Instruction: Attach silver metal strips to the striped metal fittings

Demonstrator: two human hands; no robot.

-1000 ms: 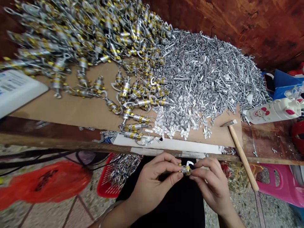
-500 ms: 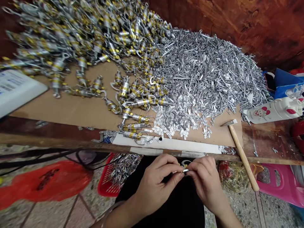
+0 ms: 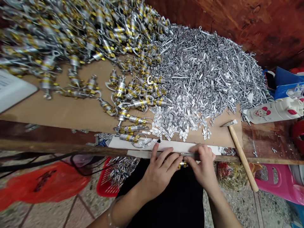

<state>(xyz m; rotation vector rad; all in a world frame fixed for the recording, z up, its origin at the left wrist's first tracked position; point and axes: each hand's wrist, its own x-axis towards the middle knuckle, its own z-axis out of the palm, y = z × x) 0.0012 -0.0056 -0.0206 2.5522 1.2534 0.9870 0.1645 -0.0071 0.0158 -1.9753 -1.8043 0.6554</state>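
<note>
Near the table's front edge, a small silver and yellow metal fitting [image 3: 182, 164] shows between my two hands. My right hand [image 3: 204, 164] is closed on it with thumb and fingers. My left hand [image 3: 159, 171] lies palm down with its fingers spread, fingertips at the table edge and beside the fitting. Silver and yellow fittings [image 3: 128, 128] lie just beyond my left hand. A heap of small silver plates and pins [image 3: 201, 72] rises behind both hands.
A hammer [image 3: 242, 155] overhangs the table edge at the right, by a white bottle [image 3: 270, 111]. Below are a red basket [image 3: 102, 183], a red bag [image 3: 49, 180] and a pink stool [image 3: 282, 186]. More fittings [image 3: 78, 28] are piled at the back left.
Both hands have moved slightly up to the table edge. My left hand's fingers have opened from their pinch and spread. The yellow part between the hands shows more now.
</note>
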